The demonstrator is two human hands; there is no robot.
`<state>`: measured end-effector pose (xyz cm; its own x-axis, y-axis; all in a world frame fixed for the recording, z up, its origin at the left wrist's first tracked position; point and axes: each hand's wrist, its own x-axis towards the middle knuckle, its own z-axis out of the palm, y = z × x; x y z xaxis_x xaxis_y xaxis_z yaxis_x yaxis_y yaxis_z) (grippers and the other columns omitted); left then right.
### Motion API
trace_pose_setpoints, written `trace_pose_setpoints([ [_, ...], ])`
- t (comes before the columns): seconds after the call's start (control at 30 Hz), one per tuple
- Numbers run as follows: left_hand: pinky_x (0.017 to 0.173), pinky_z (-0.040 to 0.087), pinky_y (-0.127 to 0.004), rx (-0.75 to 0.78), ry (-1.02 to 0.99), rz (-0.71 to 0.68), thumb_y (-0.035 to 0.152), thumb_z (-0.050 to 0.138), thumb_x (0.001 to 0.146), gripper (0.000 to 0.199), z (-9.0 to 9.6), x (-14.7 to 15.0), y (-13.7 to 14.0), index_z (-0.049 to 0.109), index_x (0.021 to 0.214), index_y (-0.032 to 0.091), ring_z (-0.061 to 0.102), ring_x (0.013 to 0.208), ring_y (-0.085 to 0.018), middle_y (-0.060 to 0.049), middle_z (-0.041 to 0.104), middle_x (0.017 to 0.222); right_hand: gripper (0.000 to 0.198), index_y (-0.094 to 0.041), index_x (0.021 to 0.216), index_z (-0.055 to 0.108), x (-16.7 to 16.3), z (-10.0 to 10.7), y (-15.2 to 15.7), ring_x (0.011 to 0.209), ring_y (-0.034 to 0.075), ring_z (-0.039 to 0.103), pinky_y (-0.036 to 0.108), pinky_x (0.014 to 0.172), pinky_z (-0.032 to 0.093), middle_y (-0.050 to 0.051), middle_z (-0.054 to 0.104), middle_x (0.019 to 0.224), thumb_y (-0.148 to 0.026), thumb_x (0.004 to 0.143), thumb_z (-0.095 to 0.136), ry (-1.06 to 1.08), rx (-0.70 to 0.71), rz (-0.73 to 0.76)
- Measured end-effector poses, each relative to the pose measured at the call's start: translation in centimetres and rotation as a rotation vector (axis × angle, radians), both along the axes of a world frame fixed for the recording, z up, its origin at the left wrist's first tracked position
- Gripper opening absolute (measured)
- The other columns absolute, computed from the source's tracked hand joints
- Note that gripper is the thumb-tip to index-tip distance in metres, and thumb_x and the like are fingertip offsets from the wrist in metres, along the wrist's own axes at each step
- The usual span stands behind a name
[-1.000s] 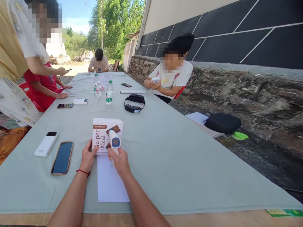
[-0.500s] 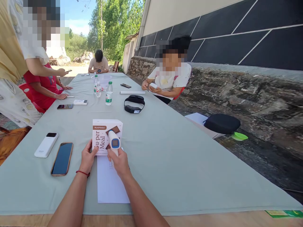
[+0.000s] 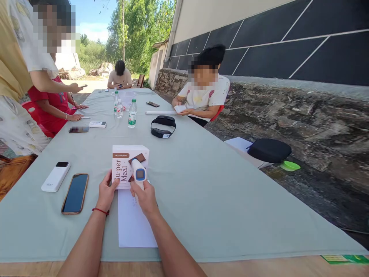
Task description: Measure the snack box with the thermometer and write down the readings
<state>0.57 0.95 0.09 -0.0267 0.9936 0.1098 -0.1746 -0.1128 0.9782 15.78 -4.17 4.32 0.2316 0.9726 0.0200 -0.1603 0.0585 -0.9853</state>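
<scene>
My left hand (image 3: 107, 192) grips the lower left side of a white-and-brown NutriMotion box (image 3: 121, 163), its thumb on the front. The box stands upright at the far end of a white sheet of paper (image 3: 134, 227). In my right hand (image 3: 147, 200), the fingers wrap round the handle of a white infrared thermometer (image 3: 140, 173) with a blue-rimmed screen facing me. Its head is in front of the box's right half; whether it touches the box I cannot tell. Left of my hands lie a smartphone (image 3: 75, 193) and a white power bank (image 3: 55, 177).
A black headset (image 3: 163, 127) and a green-capped water bottle (image 3: 132, 113) are farther along the cloth-covered table (image 3: 219, 200). Near them are more bottles (image 3: 119, 109) and a white rod (image 3: 160, 112). A person (image 3: 206, 88) sits at the right; others are at the left and far end.
My hands, the box and the thermometer keep their places. The person at the right has leaned slightly forward and lowered the white object in their hands.
</scene>
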Motion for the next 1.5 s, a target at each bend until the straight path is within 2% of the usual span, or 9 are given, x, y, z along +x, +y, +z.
trace_pose_setpoints([
  [0.33, 0.110, 0.047, -0.047, 0.002, -0.011, 0.006, 0.044, 0.083, 0.073, 0.070, -0.47, -0.16, 0.20, 0.063, 0.135, 0.017, 0.057, 0.132, -0.033, -0.013, 0.067, 0.134, 0.025, -0.020, 0.079, 0.062, 0.00, -0.12, 0.09, 0.050, 0.014, 0.045, 0.028, 0.052, 0.039, -0.005, 0.051, 0.050, -0.044, 0.073, 0.065, -0.004, 0.009, -0.004],
  [0.67, 0.111, 0.046, -0.047, -0.014, -0.003, 0.002, 0.045, 0.082, 0.074, 0.071, -0.15, -0.06, 0.09, 0.062, 0.137, 0.018, 0.057, 0.132, -0.033, -0.013, 0.065, 0.138, 0.025, -0.019, 0.078, 0.062, -0.07, -0.68, 0.24, 0.050, 0.014, 0.045, 0.027, 0.049, 0.038, -0.005, 0.052, 0.051, -0.044, 0.075, 0.066, 0.014, 0.048, 0.008],
  [1.1, 0.111, 0.046, -0.049, -0.016, 0.002, -0.003, 0.049, 0.082, 0.073, 0.074, 0.02, 0.07, 0.14, 0.062, 0.137, 0.017, 0.058, 0.130, -0.034, -0.014, 0.066, 0.136, 0.024, -0.019, 0.080, 0.064, 0.00, -0.57, 0.33, 0.048, 0.014, 0.046, 0.027, 0.049, 0.039, -0.005, 0.052, 0.048, -0.043, 0.073, 0.066, -0.008, -0.004, 0.011],
  [1.5, 0.108, 0.049, -0.049, -0.029, -0.007, -0.001, 0.049, 0.082, 0.073, 0.077, -0.38, 0.17, 0.33, 0.059, 0.140, 0.018, 0.058, 0.129, -0.034, -0.014, 0.067, 0.134, 0.024, -0.018, 0.079, 0.063, -0.21, -0.58, 0.06, 0.050, 0.013, 0.046, 0.027, 0.053, 0.039, -0.005, 0.052, 0.050, -0.041, 0.075, 0.066, 0.042, 0.028, 0.031],
])
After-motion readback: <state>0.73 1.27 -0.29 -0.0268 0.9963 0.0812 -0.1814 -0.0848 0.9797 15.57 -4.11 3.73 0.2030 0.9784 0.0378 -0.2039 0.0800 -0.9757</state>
